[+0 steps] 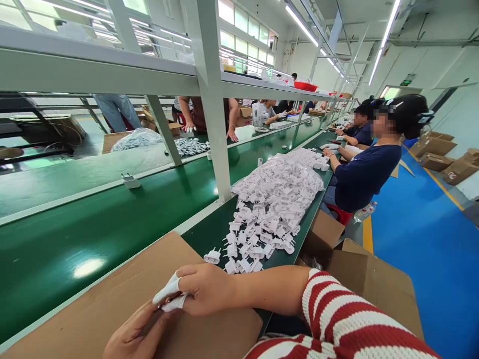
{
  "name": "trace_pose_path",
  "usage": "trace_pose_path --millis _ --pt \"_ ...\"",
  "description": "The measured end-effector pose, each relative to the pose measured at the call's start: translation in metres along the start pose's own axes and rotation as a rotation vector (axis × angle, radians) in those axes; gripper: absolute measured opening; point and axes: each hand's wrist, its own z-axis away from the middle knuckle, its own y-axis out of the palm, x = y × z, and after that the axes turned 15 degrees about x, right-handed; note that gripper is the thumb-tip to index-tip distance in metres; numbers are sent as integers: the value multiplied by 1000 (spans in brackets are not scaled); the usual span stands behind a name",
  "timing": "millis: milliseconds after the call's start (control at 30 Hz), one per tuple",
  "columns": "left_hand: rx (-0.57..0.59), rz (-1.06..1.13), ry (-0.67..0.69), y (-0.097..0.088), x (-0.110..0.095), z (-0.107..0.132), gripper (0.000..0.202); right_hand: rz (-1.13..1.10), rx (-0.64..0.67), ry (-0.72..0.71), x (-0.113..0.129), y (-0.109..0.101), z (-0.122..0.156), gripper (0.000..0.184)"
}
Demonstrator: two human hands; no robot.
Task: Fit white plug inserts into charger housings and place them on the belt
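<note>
Over a flat brown cardboard sheet (93, 304), my two hands meet at the fingertips. My right hand (204, 289), with white covers on its thumb and forefinger, pinches a small dark, metallic-looking part (172, 297). From below, the fingers of my left hand (136, 329) close on the near end of the same part. Its exact kind is mostly hidden by the fingers. Just beyond my right hand lies a loose white plug housing (212, 256) with two pins. A heap of similar white plug housings (254, 237) spills from a clear plastic bag (280, 182) on the green bench.
A green conveyor belt (168, 199) runs along the left, carrying one white plug (130, 180). A white steel post (215, 124) and shelf stand over it. Open cardboard boxes (366, 274) sit at right below the bench. Co-workers (366, 164) sit farther along.
</note>
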Motion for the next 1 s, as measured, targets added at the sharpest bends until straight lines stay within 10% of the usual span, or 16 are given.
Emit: trace_pose_path --millis 1000 --pt "-73 -33 389 4 -16 9 26 69 -24 55 -3 2 8 14"
